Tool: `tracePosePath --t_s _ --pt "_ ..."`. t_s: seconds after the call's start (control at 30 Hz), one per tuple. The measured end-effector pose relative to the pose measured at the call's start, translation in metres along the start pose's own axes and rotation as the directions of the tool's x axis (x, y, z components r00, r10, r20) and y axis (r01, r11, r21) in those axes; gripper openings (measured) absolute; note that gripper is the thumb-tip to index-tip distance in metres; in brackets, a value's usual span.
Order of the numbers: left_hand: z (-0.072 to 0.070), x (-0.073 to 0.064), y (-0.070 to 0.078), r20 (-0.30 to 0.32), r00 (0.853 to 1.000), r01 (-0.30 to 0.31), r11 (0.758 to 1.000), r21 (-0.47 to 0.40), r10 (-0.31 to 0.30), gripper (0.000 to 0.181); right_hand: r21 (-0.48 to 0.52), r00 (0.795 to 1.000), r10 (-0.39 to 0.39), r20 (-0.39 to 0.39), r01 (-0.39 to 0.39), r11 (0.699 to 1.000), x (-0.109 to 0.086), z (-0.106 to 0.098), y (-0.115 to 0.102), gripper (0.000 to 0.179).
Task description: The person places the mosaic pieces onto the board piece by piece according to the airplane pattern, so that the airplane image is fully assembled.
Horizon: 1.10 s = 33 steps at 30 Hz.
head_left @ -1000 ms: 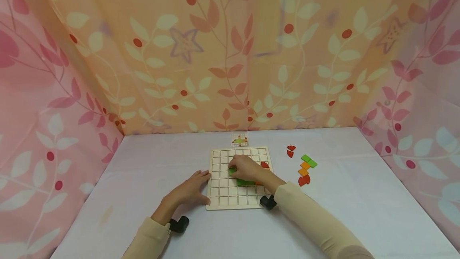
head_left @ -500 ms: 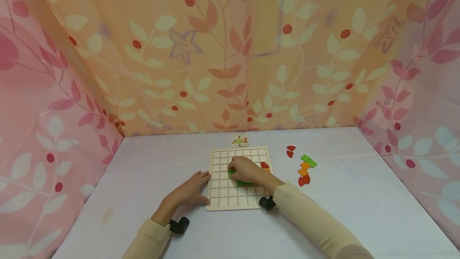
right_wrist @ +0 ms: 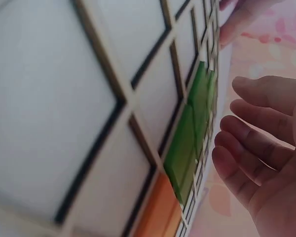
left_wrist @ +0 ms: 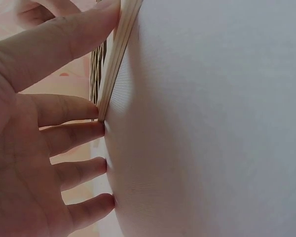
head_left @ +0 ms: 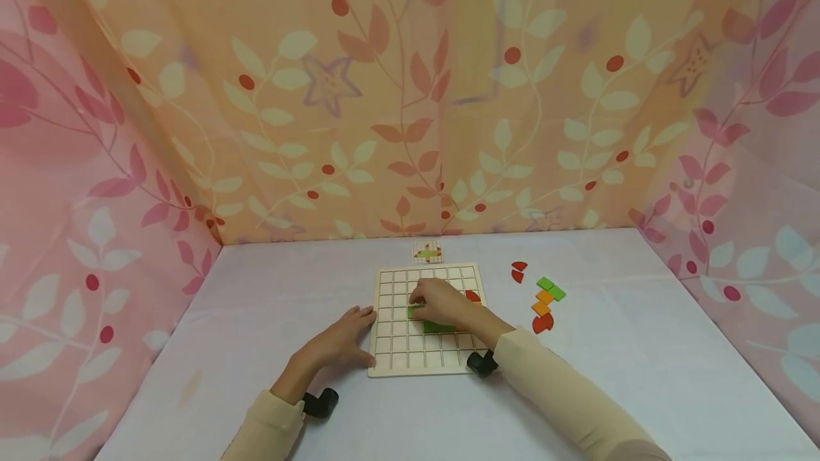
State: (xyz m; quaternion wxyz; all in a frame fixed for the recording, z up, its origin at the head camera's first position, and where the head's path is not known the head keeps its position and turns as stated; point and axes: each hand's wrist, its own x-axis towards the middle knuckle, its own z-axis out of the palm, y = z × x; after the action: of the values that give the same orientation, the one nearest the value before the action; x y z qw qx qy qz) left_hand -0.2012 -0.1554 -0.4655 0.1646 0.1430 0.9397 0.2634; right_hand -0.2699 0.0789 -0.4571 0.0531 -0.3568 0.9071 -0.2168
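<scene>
A pale wooden grid board (head_left: 400, 361) lies flat on the table. My left hand (head_left: 339, 338) rests at its left side; in the left wrist view the thumb and index finger touch the board's edge, and the other fingers are spread. Over the board's middle is my right hand (head_left: 442, 302). The right wrist view shows its fingers loosely bent, holding nothing, a little off the board. Beneath it, green tiles (right_wrist: 182, 153) sit in the grid beside an orange tile (right_wrist: 158, 207). A red quarter-round piece (head_left: 472, 296) lies at the board's right; my right hand hides other cells.
Loose pieces lie right of the board: red wedges (head_left: 518, 270), green tiles (head_left: 552, 288), orange tiles (head_left: 542, 302) and more red pieces (head_left: 542, 322). A small pattern card (head_left: 428, 252) lies behind the board. Patterned cloth (head_left: 410, 91) encloses the white table at back and sides.
My right fingertips have drawn slightly away from the leftmost green tile, which shows more plainly in the grid. The left hand and the board have stayed in place.
</scene>
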Motion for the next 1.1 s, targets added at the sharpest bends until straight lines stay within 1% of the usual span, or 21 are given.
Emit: tracePosePath --t_s 0.17,0.33,0.4,0.47,0.6,0.83,1.0,1.1 --pt "0.000 0.001 0.001 -0.002 1.000 0.004 1.000 0.001 -0.004 0.090 0.072 1.000 0.026 -0.008 -0.025 0.997 -0.012 -0.013 0.004 0.019" --pt "0.000 0.002 -0.001 -0.007 1.000 0.005 1.000 0.014 -0.005 0.090 0.083 0.995 0.091 -0.031 -0.088 0.993 -0.024 -0.025 0.017 0.020" --pt "0.000 0.001 0.000 -0.007 1.000 0.004 1.000 0.012 -0.004 0.090 0.081 0.991 0.129 -0.037 -0.126 0.989 -0.029 -0.030 0.024 0.020" --pt "0.001 0.001 0.000 -0.006 1.000 0.001 1.000 0.011 -0.001 0.090 0.076 0.985 0.170 -0.043 -0.166 0.983 -0.034 -0.035 0.033 0.021" --pt "0.001 -0.001 0.002 -0.006 1.000 0.006 1.000 0.009 -0.006 0.090 0.076 0.965 0.255 -0.063 -0.250 0.965 -0.045 -0.046 0.055 0.024" --pt "0.002 0.001 -0.001 -0.006 1.000 -0.004 1.000 0.019 0.004 0.089 0.030 0.944 0.295 -0.146 -0.293 0.955 -0.068 -0.063 0.095 0.025" --pt "0.002 0.001 -0.002 -0.005 1.000 -0.007 1.000 0.026 0.008 0.088 0.015 0.926 0.345 -0.156 -0.347 0.938 -0.082 -0.072 0.119 0.026" --pt "0.002 0.001 -0.002 -0.007 1.000 -0.007 1.000 0.025 0.007 0.088 0.038 0.906 0.396 -0.147 -0.395 0.918 -0.089 -0.076 0.131 0.025"
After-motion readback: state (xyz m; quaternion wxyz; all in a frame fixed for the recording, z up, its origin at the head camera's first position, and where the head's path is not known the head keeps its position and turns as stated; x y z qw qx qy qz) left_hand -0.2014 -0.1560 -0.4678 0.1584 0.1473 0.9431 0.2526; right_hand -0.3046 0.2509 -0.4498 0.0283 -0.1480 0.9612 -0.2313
